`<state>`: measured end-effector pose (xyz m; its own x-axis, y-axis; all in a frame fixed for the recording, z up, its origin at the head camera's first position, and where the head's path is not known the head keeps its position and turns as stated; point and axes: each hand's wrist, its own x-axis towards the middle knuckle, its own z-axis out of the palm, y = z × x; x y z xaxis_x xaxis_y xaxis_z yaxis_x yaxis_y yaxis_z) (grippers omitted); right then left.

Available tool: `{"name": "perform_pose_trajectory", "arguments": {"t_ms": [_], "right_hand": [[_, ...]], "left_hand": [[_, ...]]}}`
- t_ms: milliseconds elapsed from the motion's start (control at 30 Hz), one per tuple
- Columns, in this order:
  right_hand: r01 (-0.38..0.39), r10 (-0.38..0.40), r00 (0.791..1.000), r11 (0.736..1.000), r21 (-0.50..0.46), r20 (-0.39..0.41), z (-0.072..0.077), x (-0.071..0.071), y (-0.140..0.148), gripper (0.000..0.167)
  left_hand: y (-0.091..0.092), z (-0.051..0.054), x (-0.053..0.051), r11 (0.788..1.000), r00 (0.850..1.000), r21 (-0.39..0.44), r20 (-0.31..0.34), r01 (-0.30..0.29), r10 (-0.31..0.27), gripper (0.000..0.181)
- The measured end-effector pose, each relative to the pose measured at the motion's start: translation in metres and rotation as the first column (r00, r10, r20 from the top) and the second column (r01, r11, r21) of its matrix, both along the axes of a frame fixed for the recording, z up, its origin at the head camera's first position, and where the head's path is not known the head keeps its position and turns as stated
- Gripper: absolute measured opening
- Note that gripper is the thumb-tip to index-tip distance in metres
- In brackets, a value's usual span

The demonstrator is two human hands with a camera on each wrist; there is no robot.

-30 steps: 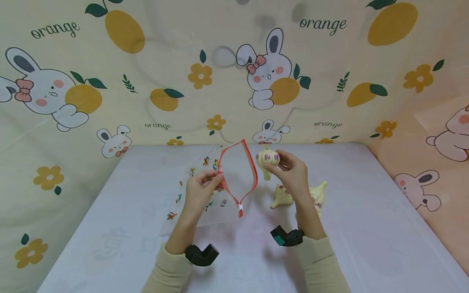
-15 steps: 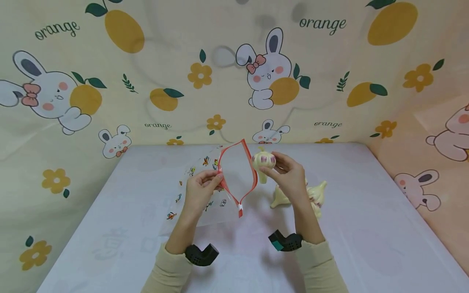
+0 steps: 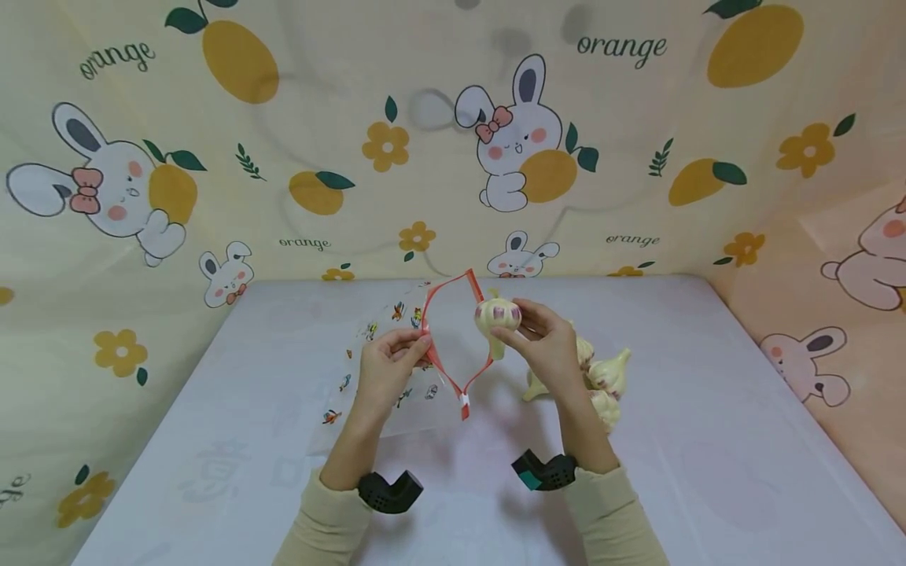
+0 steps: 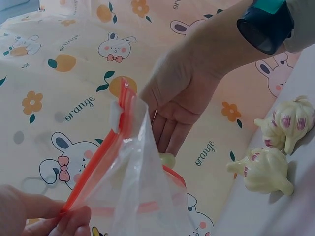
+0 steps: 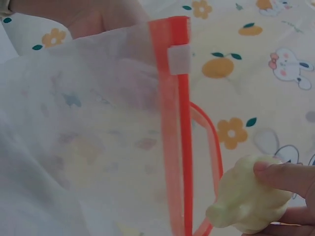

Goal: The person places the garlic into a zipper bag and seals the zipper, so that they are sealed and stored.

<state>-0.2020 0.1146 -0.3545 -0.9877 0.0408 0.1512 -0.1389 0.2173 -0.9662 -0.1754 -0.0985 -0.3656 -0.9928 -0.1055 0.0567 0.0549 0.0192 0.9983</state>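
My left hand (image 3: 388, 369) pinches the red rim of a clear zip bag (image 3: 418, 409) printed with small colourful figures. The bag's mouth gapes toward the right, and a white slider (image 5: 179, 60) sits at one end of its red zip strip (image 5: 183, 128). Between thumb and fingers, my right hand (image 3: 548, 346) holds a garlic bulb (image 3: 498, 314) with purple marks. In the head view that bulb overlaps the right side of the bag's mouth; in the right wrist view it is just beside the red rim. In the left wrist view the bag hides most of the bulb.
Several more garlic bulbs (image 3: 607, 373) lie in a group on the white table (image 3: 679, 472), right of the bag and partly behind my right forearm. A patterned cloth (image 3: 425, 118) with rabbits and oranges hangs behind the table. A black wrist camera (image 3: 389, 491) sits on each wrist.
My right hand has moved left with the garlic bulb, from right of the bag's mouth to overlapping its right rim. My left hand and the bag have stayed in place.
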Motion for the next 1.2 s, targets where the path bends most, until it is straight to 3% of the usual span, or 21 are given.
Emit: {"name": "perform_pose_trajectory", "arguments": {"t_ms": [333, 767, 967, 1200], "right_hand": [[-0.029, 0.029, 0.999, 1.0, -0.008, 0.016, -0.011, 0.0, -0.01, 0.055], [-0.025, 0.026, 0.999, 0.999, 0.025, -0.045, -0.021, -0.001, -0.02, 0.054], [-0.034, 0.036, 0.999, 0.998, 0.054, -0.041, -0.02, 0.0, -0.021, 0.054], [-0.056, 0.057, 0.998, 0.996, 0.071, -0.012, -0.018, 0.002, -0.018, 0.055]], "left_hand": [[-0.001, 0.0, 0.002, 1.0, 1.0, -0.024, 0.016, -0.006, 0.006, 0.02], [-0.001, -0.001, 0.0, 1.0, 1.0, 0.002, -0.016, -0.003, 0.003, 0.02], [0.0, 0.002, 0.002, 0.999, 1.0, 0.051, -0.02, -0.003, 0.004, 0.021], [-0.001, 0.003, 0.003, 1.0, 1.0, 0.015, -0.001, -0.012, 0.012, 0.021]]}}
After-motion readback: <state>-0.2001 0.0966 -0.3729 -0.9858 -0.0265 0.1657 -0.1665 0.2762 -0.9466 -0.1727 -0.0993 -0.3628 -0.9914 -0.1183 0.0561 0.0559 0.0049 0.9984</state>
